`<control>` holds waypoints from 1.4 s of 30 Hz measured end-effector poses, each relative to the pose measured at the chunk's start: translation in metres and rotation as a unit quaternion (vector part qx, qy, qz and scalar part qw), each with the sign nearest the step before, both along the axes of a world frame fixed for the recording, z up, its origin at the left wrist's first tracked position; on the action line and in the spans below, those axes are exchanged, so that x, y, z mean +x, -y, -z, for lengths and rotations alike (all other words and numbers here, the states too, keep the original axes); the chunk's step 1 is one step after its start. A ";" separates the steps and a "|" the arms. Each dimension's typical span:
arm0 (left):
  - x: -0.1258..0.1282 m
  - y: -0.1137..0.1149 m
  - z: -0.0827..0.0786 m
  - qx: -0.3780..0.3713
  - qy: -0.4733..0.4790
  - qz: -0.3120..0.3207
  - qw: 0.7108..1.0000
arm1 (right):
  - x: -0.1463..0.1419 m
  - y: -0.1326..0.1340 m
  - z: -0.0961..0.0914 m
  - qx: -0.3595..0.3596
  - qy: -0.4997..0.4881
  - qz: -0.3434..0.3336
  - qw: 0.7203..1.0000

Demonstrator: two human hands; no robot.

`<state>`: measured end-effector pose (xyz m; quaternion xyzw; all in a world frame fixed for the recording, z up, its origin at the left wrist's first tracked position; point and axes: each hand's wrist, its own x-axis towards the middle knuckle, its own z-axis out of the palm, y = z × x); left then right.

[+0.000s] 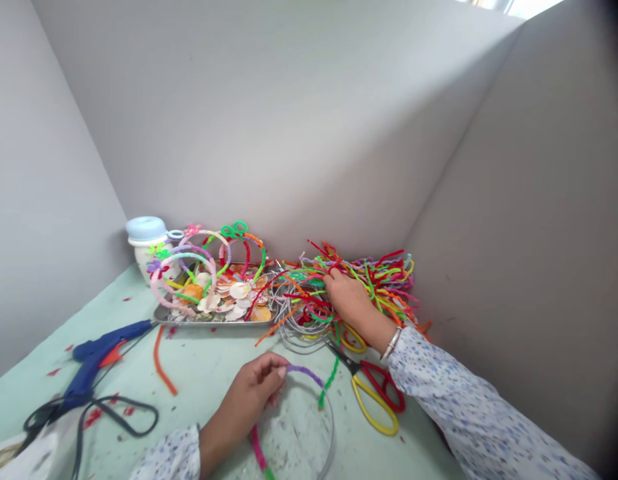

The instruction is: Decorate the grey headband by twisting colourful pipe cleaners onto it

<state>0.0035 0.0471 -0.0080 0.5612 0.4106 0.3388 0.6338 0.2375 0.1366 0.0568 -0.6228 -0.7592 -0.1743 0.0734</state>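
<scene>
My left hand (261, 385) pinches a headband (331, 427) above the front of the table. Purple, pink and green fuzzy wrapping covers part of its band, while the right side is bare grey. At the back right, my right hand (345, 293) reaches into a heap of colourful pipe cleaners (389, 283). Its fingertips are partly buried among the strands, so whether they grip one is hidden. Grey headband hoops (301, 333) lie in a tangle just left of that hand. Below the right wrist rest scissors (361, 370) with red and yellow handles.
A metal tray (223, 325) holds shells and several finished headbands (213, 267). Behind it stands a white jar (143, 250) with a blue lid. A blue glue gun (96, 360) with a black cord lies left, near a loose orange pipe cleaner (161, 363). Grey walls (289, 133) enclose the table.
</scene>
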 end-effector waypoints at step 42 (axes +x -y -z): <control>0.050 0.007 -0.092 -0.046 0.120 -0.074 0.989 | 0.028 0.031 -0.035 0.124 -0.272 -0.156 0.941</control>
